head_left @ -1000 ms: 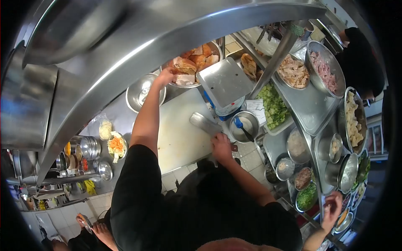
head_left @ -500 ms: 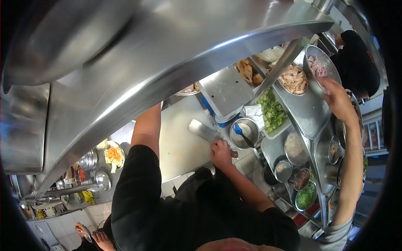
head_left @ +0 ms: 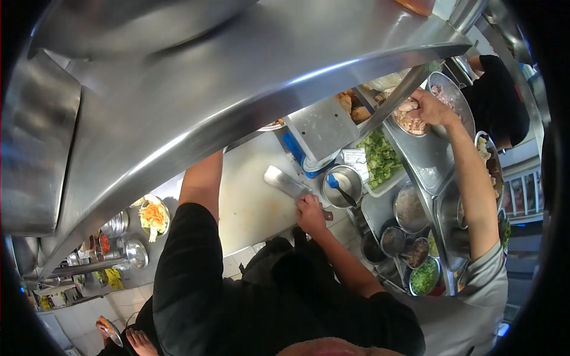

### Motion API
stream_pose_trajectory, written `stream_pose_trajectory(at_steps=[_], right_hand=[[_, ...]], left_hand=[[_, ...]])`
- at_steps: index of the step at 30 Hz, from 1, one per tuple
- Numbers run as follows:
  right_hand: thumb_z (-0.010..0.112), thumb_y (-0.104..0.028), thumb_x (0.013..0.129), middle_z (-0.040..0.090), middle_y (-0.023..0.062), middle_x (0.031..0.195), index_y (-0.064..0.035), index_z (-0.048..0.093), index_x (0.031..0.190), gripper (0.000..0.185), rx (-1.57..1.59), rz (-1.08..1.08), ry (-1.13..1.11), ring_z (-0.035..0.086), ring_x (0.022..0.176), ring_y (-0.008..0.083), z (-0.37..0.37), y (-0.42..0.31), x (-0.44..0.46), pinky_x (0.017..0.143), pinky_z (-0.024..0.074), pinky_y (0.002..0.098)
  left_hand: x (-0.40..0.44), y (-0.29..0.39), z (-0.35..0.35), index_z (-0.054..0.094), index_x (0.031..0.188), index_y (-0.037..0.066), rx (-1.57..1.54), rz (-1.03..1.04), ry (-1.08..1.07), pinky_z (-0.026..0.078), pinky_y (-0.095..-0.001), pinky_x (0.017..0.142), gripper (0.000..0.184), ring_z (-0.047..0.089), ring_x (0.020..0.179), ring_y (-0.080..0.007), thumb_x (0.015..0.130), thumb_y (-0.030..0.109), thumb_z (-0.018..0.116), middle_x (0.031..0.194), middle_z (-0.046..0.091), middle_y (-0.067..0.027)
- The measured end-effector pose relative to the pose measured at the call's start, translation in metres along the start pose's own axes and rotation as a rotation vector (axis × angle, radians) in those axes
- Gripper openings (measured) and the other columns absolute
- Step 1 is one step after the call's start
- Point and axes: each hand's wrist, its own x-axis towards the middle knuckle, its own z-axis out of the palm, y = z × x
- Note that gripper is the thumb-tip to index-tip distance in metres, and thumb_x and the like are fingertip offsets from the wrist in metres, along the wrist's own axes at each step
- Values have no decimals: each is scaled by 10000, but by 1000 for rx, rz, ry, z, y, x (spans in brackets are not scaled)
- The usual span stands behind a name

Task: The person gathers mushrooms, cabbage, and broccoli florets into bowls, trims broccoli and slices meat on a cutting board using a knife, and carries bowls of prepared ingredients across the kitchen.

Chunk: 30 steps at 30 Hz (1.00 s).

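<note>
My right hand [head_left: 310, 213] is closed around the handle of a cleaver [head_left: 286, 182]. Its broad blade points to the upper left, over the right part of a white cutting board [head_left: 243, 204]. My left forearm reaches up beneath the steel shelf, which hides that hand. Right beside the cleaver stands a metal pot [head_left: 356, 185] with pale contents, and a blue-headed brush [head_left: 333, 180] with a dark handle rests in it.
A steel shelf [head_left: 196, 113] overhangs the board. At right, a co-worker's hand [head_left: 433, 110] reaches into a bowl of cut meat [head_left: 409, 123]. Chopped greens [head_left: 380, 157] fill a tray. At left is a plate of shredded vegetables [head_left: 153, 218]; another person's hand [head_left: 142, 343] shows below it.
The co-worker's hand has moved left from the bowl of pink meat to the bowl of cut meat. My right hand keeps its hold on the cleaver, and the view has shifted slightly.
</note>
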Motion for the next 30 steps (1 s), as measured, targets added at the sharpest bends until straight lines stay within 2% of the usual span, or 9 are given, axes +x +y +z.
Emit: stream_pose_trajectory(at_steps=[5,11,14,19,22,23,26,27,30], right_hand=[[538,-232,879,459,212,1300,-81,523,1242,393,4,53,-34,449,1164,416,-8,-2,2,945,424,473],[526,-255,901,437,229,1338,-93,490,1303,434,-2,130,-93,443,1187,430,-17,-3,1,947,430,479],[520,-266,913,425,237,1356,-99,473,1333,455,-10,186,-137,440,1198,437,-24,-7,3,949,433,482],[555,-243,898,404,243,1383,-101,489,1320,450,23,34,-56,425,1216,444,-27,-4,4,971,416,489],[577,-229,889,390,247,1399,-102,498,1312,448,20,9,-60,417,1226,448,-30,-4,5,985,405,493],[588,-235,883,417,247,1376,-99,500,1308,455,0,23,-76,444,1200,438,-31,-4,4,972,416,486],[619,-249,861,506,245,1287,-92,517,1286,464,-26,57,-116,527,1111,403,-41,-14,0,924,450,466],[629,-253,853,542,244,1242,-90,530,1272,460,-13,65,-123,554,1073,389,-49,-23,-3,901,462,461],[618,-210,816,642,252,1028,-30,585,1172,401,147,42,-173,632,890,363,-51,-18,-7,773,506,445]], left_hand=[[-23,-20,-40,594,1192,20,-520,-10,83,487,-367,919,455,614,1036,-229,848,309,665,1128,641,-113],[-73,-58,-60,570,1228,33,-1192,-33,-2,477,-392,950,472,598,1076,-247,879,346,630,1174,623,-123],[-96,-69,-52,559,1246,40,-1338,-64,-16,472,-404,966,482,590,1096,-257,895,365,613,1196,614,-128],[-146,-79,-31,519,1262,22,-1483,-149,-31,492,-432,956,456,599,1075,-275,914,306,598,1216,592,-130],[-166,-73,-33,514,1242,18,-1017,-65,-11,536,-400,885,435,625,1020,-247,882,227,642,1154,602,-144],[-169,-70,-33,502,1229,13,-845,-118,38,557,-368,796,447,638,977,-223,844,160,673,1087,617,-146],[-193,-49,-12,525,1170,22,110,-60,198,527,-378,751,529,652,913,-268,754,255,754,964,662,-134],[-208,-18,2,528,1173,14,429,-120,195,513,-407,774,604,643,887,-337,702,292,786,986,663,-157],[-231,-51,60,537,1207,44,693,55,142,495,-423,818,722,570,1033,-348,618,336,833,1099,621,-158]])
